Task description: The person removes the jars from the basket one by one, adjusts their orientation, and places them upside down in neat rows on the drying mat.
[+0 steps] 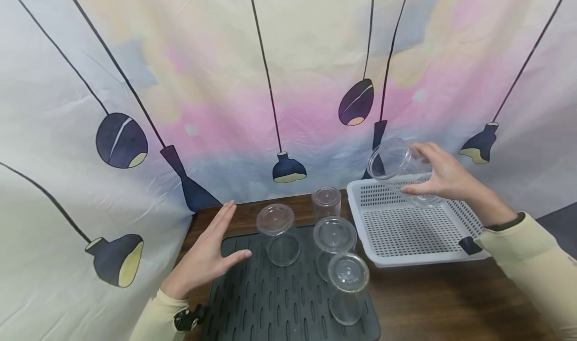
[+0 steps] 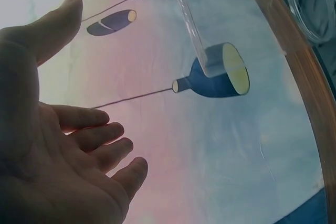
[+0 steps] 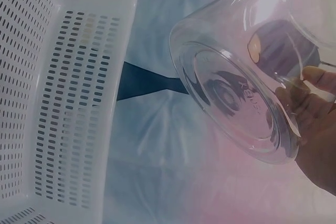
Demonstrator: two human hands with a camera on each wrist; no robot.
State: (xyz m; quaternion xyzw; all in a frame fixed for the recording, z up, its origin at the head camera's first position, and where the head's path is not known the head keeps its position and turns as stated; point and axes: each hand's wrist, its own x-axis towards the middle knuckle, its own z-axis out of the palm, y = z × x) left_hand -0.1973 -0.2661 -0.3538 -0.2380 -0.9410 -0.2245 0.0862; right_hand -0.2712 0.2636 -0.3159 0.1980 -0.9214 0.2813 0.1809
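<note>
Over the white perforated basket [image 1: 405,231] my right hand [image 1: 444,173] grips a clear jar-like container [image 1: 392,160], tilted, with its wide end toward the upper left. The right wrist view shows raised lettering on the flat round end of this container [image 3: 231,100], fingers curled against its side. My left hand [image 1: 207,253] is held above the left side of the dark drying mat [image 1: 270,301], fingers straight and thumb spread, holding nothing. Nearest to it, a clear container [image 1: 276,221] stands on the mat. More such containers [image 1: 334,236] stand to its right.
One clear container [image 1: 348,273] is near the mat's right edge and another [image 1: 326,198] stands by the back of the brown wooden table [image 1: 428,301]. A printed curtain [image 1: 216,80] with painted lamps hangs right behind the table.
</note>
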